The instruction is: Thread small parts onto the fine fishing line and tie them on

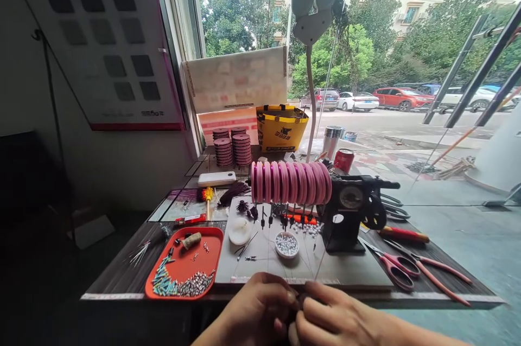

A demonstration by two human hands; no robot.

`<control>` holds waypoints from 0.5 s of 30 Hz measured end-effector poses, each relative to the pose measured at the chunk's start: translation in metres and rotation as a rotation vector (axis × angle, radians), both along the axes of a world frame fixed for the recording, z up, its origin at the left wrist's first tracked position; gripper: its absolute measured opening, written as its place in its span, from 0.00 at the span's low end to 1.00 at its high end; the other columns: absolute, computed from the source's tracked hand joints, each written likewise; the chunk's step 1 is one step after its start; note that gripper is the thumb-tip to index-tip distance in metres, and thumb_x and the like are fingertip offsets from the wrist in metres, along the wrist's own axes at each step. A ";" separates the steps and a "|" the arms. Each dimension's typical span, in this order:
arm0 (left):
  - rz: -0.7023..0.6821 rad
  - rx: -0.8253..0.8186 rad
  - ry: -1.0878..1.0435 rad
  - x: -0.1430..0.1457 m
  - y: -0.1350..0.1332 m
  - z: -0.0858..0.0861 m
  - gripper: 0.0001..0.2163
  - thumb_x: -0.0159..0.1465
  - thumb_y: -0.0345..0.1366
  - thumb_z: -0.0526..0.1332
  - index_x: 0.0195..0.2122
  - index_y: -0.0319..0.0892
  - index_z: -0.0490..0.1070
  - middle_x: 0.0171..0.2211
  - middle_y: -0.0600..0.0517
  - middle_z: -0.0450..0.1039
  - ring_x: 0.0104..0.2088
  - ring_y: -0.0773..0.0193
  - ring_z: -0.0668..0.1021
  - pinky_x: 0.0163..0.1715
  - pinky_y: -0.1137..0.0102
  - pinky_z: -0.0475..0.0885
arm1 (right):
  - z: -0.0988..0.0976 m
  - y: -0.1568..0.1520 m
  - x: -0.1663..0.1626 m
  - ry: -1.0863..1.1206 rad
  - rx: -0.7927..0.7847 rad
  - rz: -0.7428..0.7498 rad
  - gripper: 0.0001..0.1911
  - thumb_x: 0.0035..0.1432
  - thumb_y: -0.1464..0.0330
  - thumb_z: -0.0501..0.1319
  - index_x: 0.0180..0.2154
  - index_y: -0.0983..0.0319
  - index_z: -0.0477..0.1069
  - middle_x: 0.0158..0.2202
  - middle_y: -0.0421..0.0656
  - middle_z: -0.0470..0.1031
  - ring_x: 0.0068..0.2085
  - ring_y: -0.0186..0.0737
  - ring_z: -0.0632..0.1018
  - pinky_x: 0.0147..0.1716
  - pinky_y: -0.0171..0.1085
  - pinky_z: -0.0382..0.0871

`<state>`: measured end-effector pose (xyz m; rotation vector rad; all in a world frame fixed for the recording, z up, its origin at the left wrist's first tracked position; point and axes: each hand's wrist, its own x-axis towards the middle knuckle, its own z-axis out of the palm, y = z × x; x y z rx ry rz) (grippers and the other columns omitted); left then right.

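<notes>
My left hand (266,302) and my right hand (329,313) meet at the table's front edge, their fingertips pinched close together. What they pinch is small and mostly hidden by the fingers. Thin lines run down towards them from a row of pink spools (291,183) on a black winding machine (345,216). Dark small pieces hang on the lines under the spools. Just beyond the hands stands a white bowl of small pale beads (287,245) on a light board (260,267). Left of it is a round white dish (240,232).
An orange tray (183,259) holds metal bits and coloured tubes. Scissors (396,267) and long red-handled pliers (435,270) lie right. Behind are stacked spools (242,149), a yellow bag (281,132), a red can (344,160) and a white phone-like slab (217,178).
</notes>
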<state>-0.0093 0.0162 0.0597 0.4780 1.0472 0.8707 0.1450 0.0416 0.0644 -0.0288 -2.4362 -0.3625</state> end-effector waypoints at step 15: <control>-0.001 0.947 0.680 -0.005 -0.012 -0.014 0.07 0.55 0.33 0.61 0.20 0.39 0.70 0.28 0.49 0.69 0.28 0.66 0.71 0.27 0.72 0.63 | 0.001 0.007 -0.006 0.111 -1.096 0.113 0.20 0.64 0.59 0.52 0.23 0.62 0.67 0.22 0.39 0.69 0.27 0.33 0.67 0.27 0.31 0.61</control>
